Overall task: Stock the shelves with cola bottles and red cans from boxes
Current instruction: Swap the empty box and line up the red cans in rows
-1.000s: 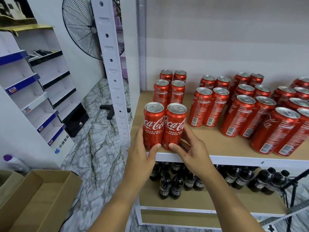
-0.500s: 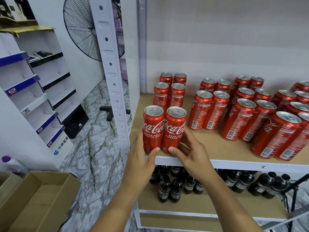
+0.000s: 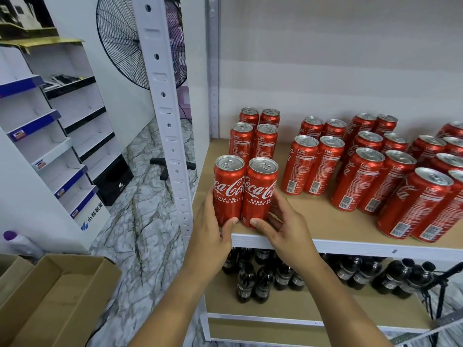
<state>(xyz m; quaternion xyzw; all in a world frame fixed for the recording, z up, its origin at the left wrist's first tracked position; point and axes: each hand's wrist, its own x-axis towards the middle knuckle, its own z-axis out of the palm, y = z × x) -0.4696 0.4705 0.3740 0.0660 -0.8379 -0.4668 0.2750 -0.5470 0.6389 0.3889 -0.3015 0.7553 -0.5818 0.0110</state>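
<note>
Since the earlier frame little has moved: our left hand (image 3: 210, 229) and right hand (image 3: 283, 226) each clasp one front can (image 3: 228, 189), which we should square, labels forward, at the shelf (image 3: 325, 242) edge.

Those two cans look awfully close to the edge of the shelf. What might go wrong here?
The two front cans stand at the front lip of the wooden shelf, held by the left hand and right hand. Let go there, they might tip off toward the floor. Pushed back too fast, they could knock the pair behind.
</note>
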